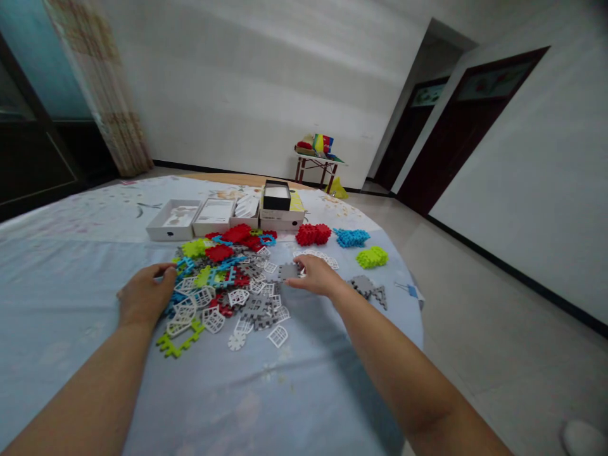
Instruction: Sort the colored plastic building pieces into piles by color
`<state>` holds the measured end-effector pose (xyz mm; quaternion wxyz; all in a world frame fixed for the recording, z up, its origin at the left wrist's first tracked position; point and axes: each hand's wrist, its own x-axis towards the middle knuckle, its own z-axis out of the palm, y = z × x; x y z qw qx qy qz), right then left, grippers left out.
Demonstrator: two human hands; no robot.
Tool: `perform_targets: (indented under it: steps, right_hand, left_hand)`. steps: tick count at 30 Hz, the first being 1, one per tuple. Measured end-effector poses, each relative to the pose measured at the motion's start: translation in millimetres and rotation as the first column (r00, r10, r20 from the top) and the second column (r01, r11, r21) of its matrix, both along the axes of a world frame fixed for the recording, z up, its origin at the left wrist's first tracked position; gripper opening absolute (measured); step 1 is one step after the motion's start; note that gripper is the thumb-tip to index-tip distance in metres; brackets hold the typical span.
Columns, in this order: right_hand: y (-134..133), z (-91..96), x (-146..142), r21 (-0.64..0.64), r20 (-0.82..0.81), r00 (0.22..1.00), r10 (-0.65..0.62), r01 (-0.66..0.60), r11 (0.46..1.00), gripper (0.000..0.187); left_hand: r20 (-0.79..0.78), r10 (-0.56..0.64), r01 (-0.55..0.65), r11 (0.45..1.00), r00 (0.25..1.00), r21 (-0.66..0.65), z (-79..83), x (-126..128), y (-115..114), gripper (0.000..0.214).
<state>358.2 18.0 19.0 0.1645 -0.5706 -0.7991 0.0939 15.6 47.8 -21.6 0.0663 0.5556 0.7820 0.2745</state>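
A mixed heap of plastic building tiles with notched edges, in red, blue, green and grey, lies on the table; white lattice window pieces [213,320] are scattered over it. At the heap's right side, my right hand [316,275] grips a grey square tile [287,272] between thumb and fingers. My left hand [146,294] rests at the left edge of the heap, close to some blue tiles [184,267]. Its fingers are loosely bent with a gap to the thumb, and some fingertips are hidden. A green square frame [180,339] lies nearest the front.
Sorted clusters of red [313,234], blue [351,238] and green tiles [372,257] stand at the right, with grey pieces [362,286] nearer me. Behind the heap are open white boxes [173,235] and a black box [277,201]. A blue clip [411,290] grips the cloth edge.
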Motion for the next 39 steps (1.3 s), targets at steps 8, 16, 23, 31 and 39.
perform_targets:
  steps: [8,16,23,31,39]
  right_hand:
    - [-45,23.6,128,-0.01,-0.12,0.988,-0.101,0.101,0.995,0.055]
    - [-62,14.4,183,-0.204,-0.085,0.975,-0.204,0.184,0.962,0.059]
    - [-65,13.4,176,-0.196,-0.078,0.983,-0.166,0.148,0.969,0.063]
    - [-59,3.3,172,-0.17,0.009,0.997,-0.074,0.075,0.983,0.072]
    - [-58,20.1,145,-0.064,0.01,0.998,-0.063,0.064,0.996,0.067]
  left_hand:
    - [-0.029,0.012,-0.013,0.999,1.0,-0.052,-3.6,-1,5,0.045]
    - [-0.065,0.006,-0.006,1.0,0.998,-0.008,-6.0,0,6,0.044]
    - [-0.063,0.012,-0.015,0.999,0.998,-0.039,-3.4,1,2,0.044]
    - [-0.024,-0.017,0.017,1.0,1.0,-0.005,-2.4,4,-3,0.042]
    - [-0.012,-0.012,0.012,1.0,1.0,0.017,-3.8,4,-4,0.04]
